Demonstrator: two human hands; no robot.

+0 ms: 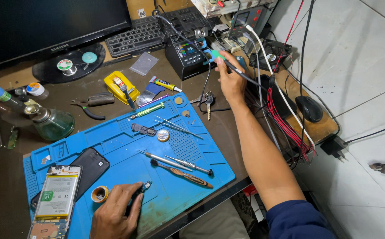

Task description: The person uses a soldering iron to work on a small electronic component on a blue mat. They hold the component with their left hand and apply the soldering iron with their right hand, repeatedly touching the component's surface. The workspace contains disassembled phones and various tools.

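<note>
Blue rubber covers the middle of the table (228, 128) as a work mat (126, 146), its near corner reaching the table's front edge and its right edge leaving a bare brown strip beside the forearm. Open room on the mat lies near its front right corner, below the screwdrivers (181, 170) and tweezers (175, 125). The left hand (115, 214) is curled closed at the mat's near edge, fingertips pinching a small dark circuit part (140, 190) down against the mat, just beside a small solder reel (99, 194) and an opened phone (57, 199). The right hand (230, 79) is stretched far back, closed around a soldering iron handle (236, 68) close to the soldering station (188, 53), with cables crowding the table's right edge.
</note>
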